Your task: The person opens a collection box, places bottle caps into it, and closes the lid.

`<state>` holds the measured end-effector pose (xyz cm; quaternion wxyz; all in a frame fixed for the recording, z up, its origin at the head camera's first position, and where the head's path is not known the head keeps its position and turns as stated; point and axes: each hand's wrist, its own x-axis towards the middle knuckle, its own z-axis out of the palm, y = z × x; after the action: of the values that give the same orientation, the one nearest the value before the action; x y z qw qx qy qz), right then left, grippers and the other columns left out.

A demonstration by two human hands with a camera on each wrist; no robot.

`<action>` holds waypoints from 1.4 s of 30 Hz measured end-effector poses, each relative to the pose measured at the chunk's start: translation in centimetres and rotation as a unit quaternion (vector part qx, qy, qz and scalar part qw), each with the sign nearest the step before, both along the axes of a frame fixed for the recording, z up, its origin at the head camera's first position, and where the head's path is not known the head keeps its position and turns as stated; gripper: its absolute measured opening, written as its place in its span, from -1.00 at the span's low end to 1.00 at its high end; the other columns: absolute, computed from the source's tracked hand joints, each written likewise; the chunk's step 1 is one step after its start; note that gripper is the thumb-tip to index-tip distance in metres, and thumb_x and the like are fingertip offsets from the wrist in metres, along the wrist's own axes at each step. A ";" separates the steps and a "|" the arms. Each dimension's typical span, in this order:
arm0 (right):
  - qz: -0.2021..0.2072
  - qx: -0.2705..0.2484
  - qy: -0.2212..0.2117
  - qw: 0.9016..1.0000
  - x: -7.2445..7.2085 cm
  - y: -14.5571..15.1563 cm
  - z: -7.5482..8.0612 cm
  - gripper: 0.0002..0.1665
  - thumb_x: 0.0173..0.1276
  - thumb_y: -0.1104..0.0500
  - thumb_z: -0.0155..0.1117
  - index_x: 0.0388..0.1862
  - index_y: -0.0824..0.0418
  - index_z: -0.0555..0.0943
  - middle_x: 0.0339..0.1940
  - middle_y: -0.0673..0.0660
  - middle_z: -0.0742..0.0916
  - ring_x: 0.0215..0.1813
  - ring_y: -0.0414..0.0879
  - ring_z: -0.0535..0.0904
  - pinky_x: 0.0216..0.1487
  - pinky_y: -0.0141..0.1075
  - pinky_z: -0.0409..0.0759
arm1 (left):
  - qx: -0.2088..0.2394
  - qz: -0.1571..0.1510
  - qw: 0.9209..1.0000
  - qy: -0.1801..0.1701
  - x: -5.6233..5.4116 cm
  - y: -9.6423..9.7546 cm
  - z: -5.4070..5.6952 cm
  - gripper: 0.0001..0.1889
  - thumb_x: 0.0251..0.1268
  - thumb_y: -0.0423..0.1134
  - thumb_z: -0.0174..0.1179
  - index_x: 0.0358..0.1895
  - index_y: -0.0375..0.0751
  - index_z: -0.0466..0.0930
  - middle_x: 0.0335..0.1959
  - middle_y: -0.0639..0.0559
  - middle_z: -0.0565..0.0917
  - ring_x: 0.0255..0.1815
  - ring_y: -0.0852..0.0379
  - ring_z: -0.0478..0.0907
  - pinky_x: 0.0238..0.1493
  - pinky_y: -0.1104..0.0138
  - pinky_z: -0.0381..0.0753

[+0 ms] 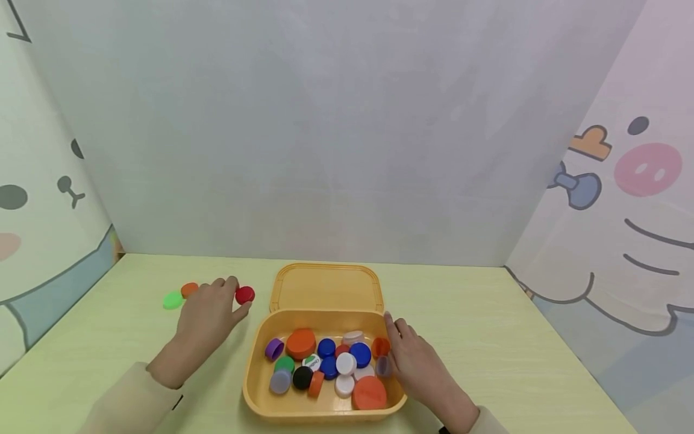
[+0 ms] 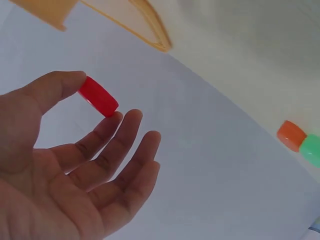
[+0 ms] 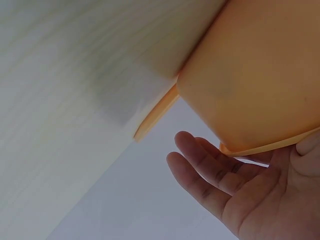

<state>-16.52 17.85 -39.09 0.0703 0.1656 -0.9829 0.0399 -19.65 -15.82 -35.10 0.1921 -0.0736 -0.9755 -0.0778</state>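
Above the table at left, my left hand [image 1: 208,313] pinches a red bottle cap [image 2: 98,96] between thumb and index finger, the other fingers loosely bent. My right hand [image 1: 420,364] rests at the right side of a yellow-orange plastic box [image 1: 320,416]. Its index finger lies along the rim, and the other fingers extend outside the wall; the head view hides its thumb. Inside the box lie several mixed caps, among them an orange cap [image 1: 300,343], a purple cap [image 1: 274,349], a black cap [image 1: 302,378] and a white cap [image 1: 346,363].
Left of the box, an orange cap [image 1: 189,290] and a bright green cap [image 1: 173,300] lie side by side on the pale table [image 1: 477,337]. The matching yellow lid [image 1: 326,288] lies right behind the box. A grey cloth backdrop [image 1: 325,132] stands beyond the table's far edge.
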 end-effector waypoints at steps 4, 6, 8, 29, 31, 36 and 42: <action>-0.002 0.000 -0.001 1.000 0.0 0.0 0.0 -0.36 0.33 0.11 0.01 0.36 0.28 0.21 -0.09 0.12 0.49 -0.31 -0.20 0.33 -0.28 -0.34 0.55 | -0.006 -0.012 1.000 -0.005 1.0 1.4 0.7 -0.60 -0.05 -0.08 0.35 -0.27 -0.33 0.50 -0.56 -0.07 0.51 -0.62 0.04 0.36 -0.65 0.30 0.45; -0.003 -0.001 -0.001 1.000 0.0 0.0 0.0 -0.36 0.33 0.11 0.02 0.36 0.28 0.21 -0.09 0.12 0.49 -0.32 -0.20 0.33 -0.27 -0.34 0.55 | -0.012 -0.019 1.000 -0.006 1.6 2.0 0.9 -0.60 -0.05 -0.06 0.34 -0.26 -0.31 0.50 -0.55 -0.05 0.52 -0.61 0.04 0.37 -0.63 0.30 0.46; -0.003 -0.002 0.000 1.000 0.0 0.0 0.0 -0.36 0.33 0.11 0.02 0.36 0.28 0.21 -0.09 0.12 0.49 -0.32 -0.20 0.33 -0.28 -0.35 0.55 | -0.019 -0.027 0.999 -0.006 2.1 2.7 1.0 -0.60 -0.05 -0.05 0.34 -0.26 -0.28 0.50 -0.54 -0.04 0.52 -0.59 0.05 0.38 -0.59 0.30 0.48; 0.000 -0.013 -0.009 1.000 0.1 0.2 -0.1 -0.35 0.32 0.12 0.05 0.36 0.29 0.20 -0.06 0.14 0.49 -0.31 -0.19 0.36 -0.21 -0.31 0.58 | -0.056 -0.098 0.989 -0.098 4.9 7.1 -1.1 -0.53 -0.10 0.02 0.38 -0.17 -0.21 0.53 -0.25 -0.04 0.60 -0.27 0.01 0.41 -0.06 0.12 0.49; 0.000 -0.014 -0.010 1.000 0.1 0.2 0.0 -0.35 0.32 0.12 0.04 0.36 0.29 0.20 -0.06 0.14 0.49 -0.31 -0.19 0.36 -0.21 -0.31 0.58 | -0.063 -0.101 0.987 -0.106 5.0 7.2 -1.3 -0.51 -0.10 0.03 0.37 -0.14 -0.22 0.53 -0.25 -0.05 0.60 -0.25 0.00 0.42 -0.05 0.10 0.48; 0.000 -0.013 -0.006 1.000 0.1 0.2 -0.1 -0.35 0.33 0.12 0.03 0.36 0.29 0.20 -0.06 0.13 0.49 -0.31 -0.20 0.36 -0.21 -0.32 0.58 | -0.081 -0.107 0.985 -0.108 5.1 7.2 -1.9 -0.48 -0.09 0.05 0.36 -0.11 -0.23 0.53 -0.26 -0.05 0.60 -0.22 -0.01 0.46 -0.05 0.09 0.47; 0.002 -0.015 -0.008 1.000 0.1 0.2 -0.1 -0.35 0.33 0.13 0.03 0.36 0.29 0.20 -0.05 0.14 0.49 -0.28 -0.19 0.38 -0.19 -0.30 0.58 | -0.094 -0.107 0.985 -0.103 5.1 7.0 -2.3 -0.47 -0.11 0.05 0.37 -0.13 -0.25 0.54 -0.30 -0.07 0.59 -0.24 -0.03 0.46 -0.05 0.06 0.46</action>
<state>-16.47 18.02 -39.18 0.0648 0.1661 -0.9824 0.0558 -14.55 -8.78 -37.41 0.0739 -0.1865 -0.9796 -0.0126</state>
